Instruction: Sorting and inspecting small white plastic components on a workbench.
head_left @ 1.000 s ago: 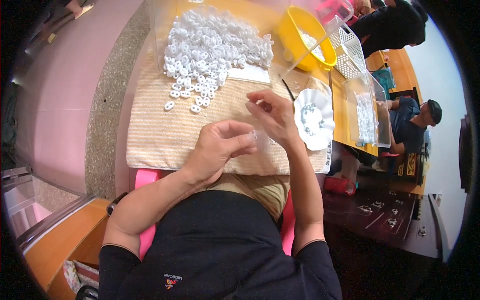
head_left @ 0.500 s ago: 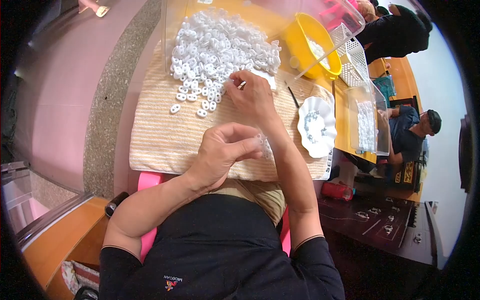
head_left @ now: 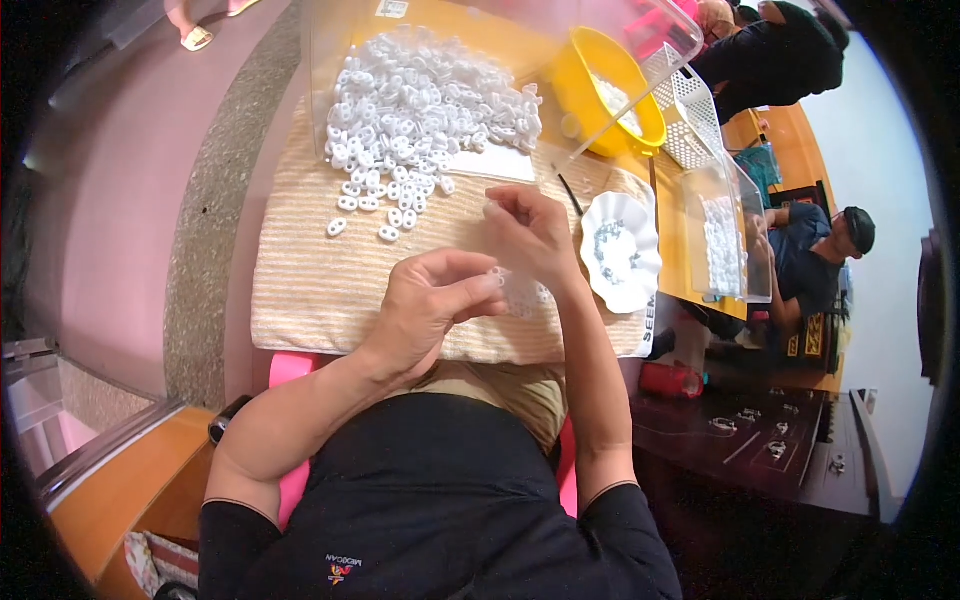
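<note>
One pinch, one curl over the towel (head_left: pixel 320 290).
Left hand (head_left: pixel 425 305) grips a clear piece (head_left: pixel 501 272); right hand (head_left: pixel 532 232) half-closed, its hold unclear.

Two-hole pieces (head_left: pixel 420 110): heaped toward my left rear, spreading onto the towel (head_left: pixel 310 280) before my remote camera.
Fluted dish (head_left: pixel 640 285): on my right.
Rod (head_left: pixel 570 195): just behind the dish.
Basin (head_left: pixel 575 80): right of the heap.
Basket (head_left: pixel 690 105): right of the basin.

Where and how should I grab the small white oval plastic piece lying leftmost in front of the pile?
Probably by its two long edges, coming from above and the near side: the small white oval plastic piece seems to lie flat, both holes up, on the beige striped cloth towel, with the heap of white plastic pieces beyond it.
</note>
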Demonstrator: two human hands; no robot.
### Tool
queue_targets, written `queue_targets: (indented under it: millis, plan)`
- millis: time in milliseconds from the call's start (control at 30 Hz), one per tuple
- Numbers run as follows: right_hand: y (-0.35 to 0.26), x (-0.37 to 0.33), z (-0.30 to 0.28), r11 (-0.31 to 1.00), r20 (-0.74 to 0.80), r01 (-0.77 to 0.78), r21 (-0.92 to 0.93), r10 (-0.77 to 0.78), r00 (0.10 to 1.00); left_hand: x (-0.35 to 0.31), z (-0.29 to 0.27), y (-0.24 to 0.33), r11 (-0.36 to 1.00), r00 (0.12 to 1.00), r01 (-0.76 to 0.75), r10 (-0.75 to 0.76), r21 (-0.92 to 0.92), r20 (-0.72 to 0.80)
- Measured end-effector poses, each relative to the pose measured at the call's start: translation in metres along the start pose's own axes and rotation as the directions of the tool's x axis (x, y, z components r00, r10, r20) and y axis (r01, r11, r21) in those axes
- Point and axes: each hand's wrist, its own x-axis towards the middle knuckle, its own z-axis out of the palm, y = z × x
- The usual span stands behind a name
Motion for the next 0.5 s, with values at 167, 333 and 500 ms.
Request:
queue_targets:
  millis: [167,333,500]
  plan:
    - [-0.007,-0.021,-0.008,0.981,-0.016,-0.067,0.182,0.071,0.997,0.002,0.000,-0.001,1.000,1.000,0.009,-0.009,0.008,-0.009]
    - [0.000,-0.029,-0.013,0.982,0.009,-0.030,0.184,0.029,1.000,0.003,-0.001,-0.004,1.000,0.999,0.006,-0.006,-0.001,-0.044]
    - [-0.001,-0.035,-0.011,0.946,0.021,-0.106,0.307,0.105,0.994,0.004,-0.001,-0.004,1.000,0.998,-0.002,0.002,-0.006,-0.056]
